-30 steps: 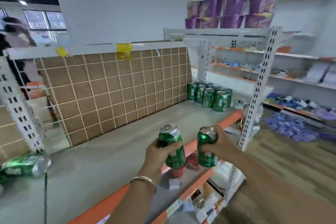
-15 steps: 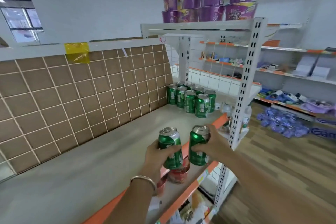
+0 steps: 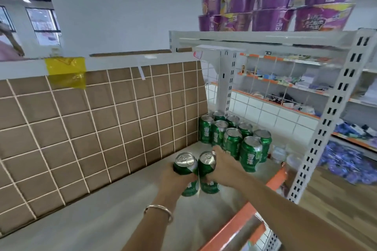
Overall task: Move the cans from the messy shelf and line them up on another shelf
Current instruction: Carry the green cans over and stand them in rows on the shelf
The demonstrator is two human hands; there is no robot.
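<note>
My left hand (image 3: 175,179) grips a green can (image 3: 184,166) and my right hand (image 3: 223,167) grips a second green can (image 3: 207,164). Both cans are upright, side by side and touching, held just above the grey shelf (image 3: 106,216). Right behind them, in the shelf's far right corner, several green cans (image 3: 234,138) stand upright in rows against the brown tiled back panel (image 3: 91,128). My right hand is close to the nearest can of that group.
The shelf's orange front edge (image 3: 242,214) runs under my right forearm. A white perforated upright (image 3: 330,112) stands at the right end. Purple bowl packs (image 3: 275,6) sit on the shelf above. Further shelves with mixed goods (image 3: 285,89) are behind.
I have moved toward the right end of the shelf. Both hands carried their cans forward over the shelf, up to the standing group of cans.
</note>
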